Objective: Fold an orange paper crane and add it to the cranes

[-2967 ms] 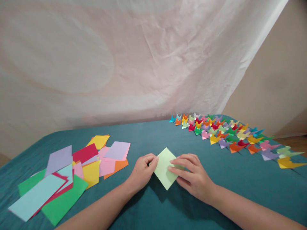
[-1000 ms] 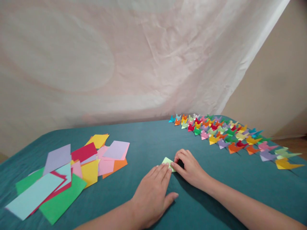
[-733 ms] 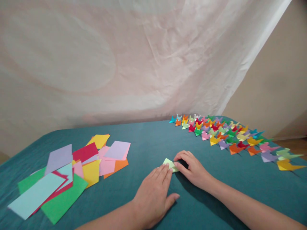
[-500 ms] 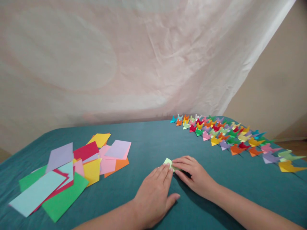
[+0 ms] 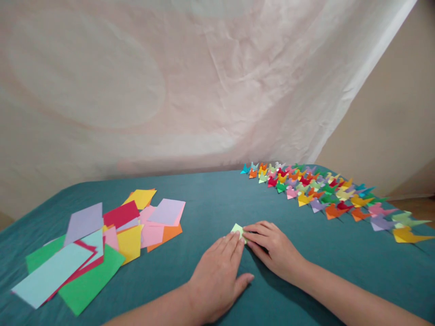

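Note:
A small folded piece of light green paper [image 5: 237, 228] lies on the cloth in front of me, mostly covered by my fingers. My left hand [image 5: 219, 271] rests flat with its fingers stretched out, their tips pressing on the paper's near left side, the thumb held apart. From the right, my right hand [image 5: 272, 246] has its thumb and fingers closed at the paper's right edge. The folds under the fingertips are hidden.
Loose sheets of coloured paper [image 5: 91, 253] overlap in a pile on the left. Rows of folded paper birds [image 5: 317, 188] stand at the right and back right. A teal cloth [image 5: 204, 194] covers the table, and a pale curtain [image 5: 190, 90] hangs behind it.
Both hands and the paper hold almost the same place. The whole view has shifted very slightly.

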A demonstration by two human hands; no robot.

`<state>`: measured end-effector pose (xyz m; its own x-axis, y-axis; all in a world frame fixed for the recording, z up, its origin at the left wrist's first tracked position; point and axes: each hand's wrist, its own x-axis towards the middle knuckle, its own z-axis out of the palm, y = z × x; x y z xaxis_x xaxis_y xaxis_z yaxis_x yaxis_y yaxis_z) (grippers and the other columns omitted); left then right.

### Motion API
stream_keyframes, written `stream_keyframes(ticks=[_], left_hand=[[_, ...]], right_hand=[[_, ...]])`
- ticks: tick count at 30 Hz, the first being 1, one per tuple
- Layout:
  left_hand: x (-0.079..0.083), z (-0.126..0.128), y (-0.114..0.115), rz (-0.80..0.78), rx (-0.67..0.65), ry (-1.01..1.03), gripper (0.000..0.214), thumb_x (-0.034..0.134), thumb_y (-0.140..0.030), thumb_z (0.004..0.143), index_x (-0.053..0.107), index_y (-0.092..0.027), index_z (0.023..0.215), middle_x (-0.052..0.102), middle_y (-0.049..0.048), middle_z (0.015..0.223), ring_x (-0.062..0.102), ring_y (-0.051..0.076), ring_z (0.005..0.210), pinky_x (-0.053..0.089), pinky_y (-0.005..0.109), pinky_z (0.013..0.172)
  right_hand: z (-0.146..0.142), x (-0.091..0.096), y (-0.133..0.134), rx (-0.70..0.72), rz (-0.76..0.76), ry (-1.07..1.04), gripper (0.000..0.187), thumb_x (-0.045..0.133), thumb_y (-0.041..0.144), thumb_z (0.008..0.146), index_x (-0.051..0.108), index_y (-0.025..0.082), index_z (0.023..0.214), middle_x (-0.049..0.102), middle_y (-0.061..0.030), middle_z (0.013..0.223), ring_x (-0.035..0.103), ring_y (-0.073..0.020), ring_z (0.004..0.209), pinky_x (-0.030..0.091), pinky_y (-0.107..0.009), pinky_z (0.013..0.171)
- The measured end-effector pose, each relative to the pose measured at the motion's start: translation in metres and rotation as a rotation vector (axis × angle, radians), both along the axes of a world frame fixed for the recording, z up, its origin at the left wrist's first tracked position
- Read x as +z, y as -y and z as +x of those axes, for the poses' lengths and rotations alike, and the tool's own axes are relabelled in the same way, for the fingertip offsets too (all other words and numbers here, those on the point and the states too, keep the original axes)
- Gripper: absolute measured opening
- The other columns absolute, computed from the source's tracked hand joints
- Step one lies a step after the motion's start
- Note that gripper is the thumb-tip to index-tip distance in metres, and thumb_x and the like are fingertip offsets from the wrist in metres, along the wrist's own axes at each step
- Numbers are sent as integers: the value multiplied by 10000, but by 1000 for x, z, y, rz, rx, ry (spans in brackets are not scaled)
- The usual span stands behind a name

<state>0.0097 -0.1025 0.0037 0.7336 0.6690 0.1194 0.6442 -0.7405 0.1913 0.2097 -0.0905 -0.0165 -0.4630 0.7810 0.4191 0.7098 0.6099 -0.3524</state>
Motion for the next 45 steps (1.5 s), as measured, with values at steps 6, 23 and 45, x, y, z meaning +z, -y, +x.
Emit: stream_keyframes(ticks=[6,23,45], left_hand=[[2,1,0,-17,7,-22,604,444,-477,869,386,-106,1343,349,159,1409,360,286,1284,339,418,1044],[1,-1,0,-8,8,-49,606,336,-519,903,353,-130,1367,327,132,1430,337,261,1300,321,395,1062],[1,0,-8,86,0,-39,456,418,-364,897,480,-98,1263,485,132,1326,470,244,1201,396,382,1006]], right_hand=[[0,0,0,-12,-10,-2,211,470,211,895,643,239,1012,646,-54,1050,551,-205,942,452,-386,804],[0,-1,0,-9,15,25,208,472,203,896,643,222,1013,648,-56,1037,545,-185,935,441,-360,813],[7,21,9,96,32,415,348,463,134,867,519,189,1206,540,-102,1247,485,-222,1126,412,-395,920]])
